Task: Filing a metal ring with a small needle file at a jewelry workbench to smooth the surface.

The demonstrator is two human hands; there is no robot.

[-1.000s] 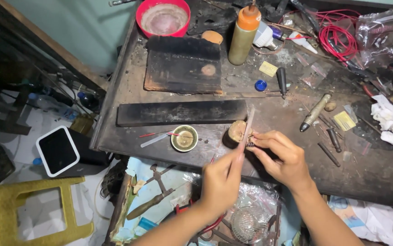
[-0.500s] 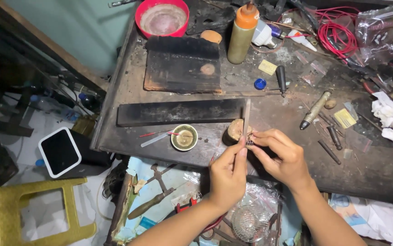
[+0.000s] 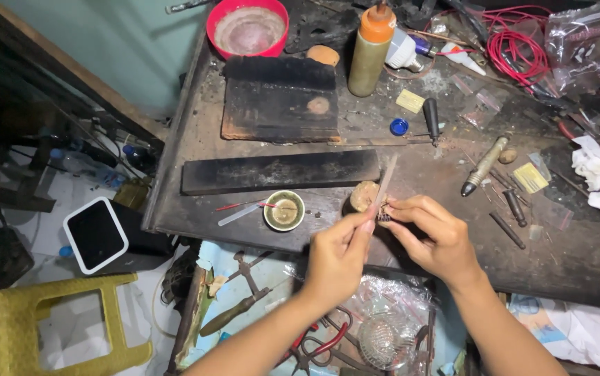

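My left hand [image 3: 336, 256] pinches the lower end of a thin flat file [image 3: 386, 181] that slants up and to the right over the dark workbench [image 3: 578, 257]. Just right of it, my right hand [image 3: 431, 233] holds a small dark piece [image 3: 384, 215] at its fingertips, pressed against the file. Both hands hover at the bench's front edge. Behind the file sits a round wooden peg [image 3: 363, 195], and a small brass bowl [image 3: 284, 210] stands to the left.
A long black bar [image 3: 279, 172], a dark slab [image 3: 279, 101], a red bowl [image 3: 247, 26], an orange-capped bottle [image 3: 369, 52], red wire [image 3: 519, 49], and hand tools [image 3: 484, 166] crowd the bench. Pliers [image 3: 237, 306] lie in the tray below. A yellow stool [image 3: 49, 327] stands lower left.
The file has shifted slightly along the small piece, its top end tilting a little to the right. Both hands stay at the same spot on the bench edge.
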